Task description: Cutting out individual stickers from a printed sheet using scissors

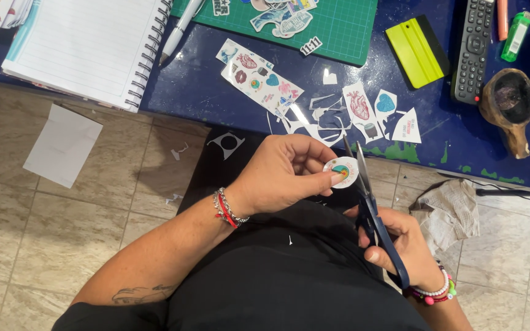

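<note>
My left hand [283,175] pinches a small round white sticker cutout [342,171] with a coloured middle, held over my lap. My right hand [403,245] grips dark blue scissors [372,217]; their blades point up and meet the sticker's right edge. Both hands are just in front of the dark blue table [203,92]. A sheet of several stickers [262,79] lies on the table above my left hand, with cut sticker pieces and paper scraps [351,113] to its right.
A spiral notebook [87,46] and white pen [179,27] lie at the back left, a green cutting mat [338,27] behind. A yellow squeegee [415,52], remote [473,49] and wooden bowl [510,101] sit right. Paper [62,144] and a crumpled rag [449,208] lie on the floor.
</note>
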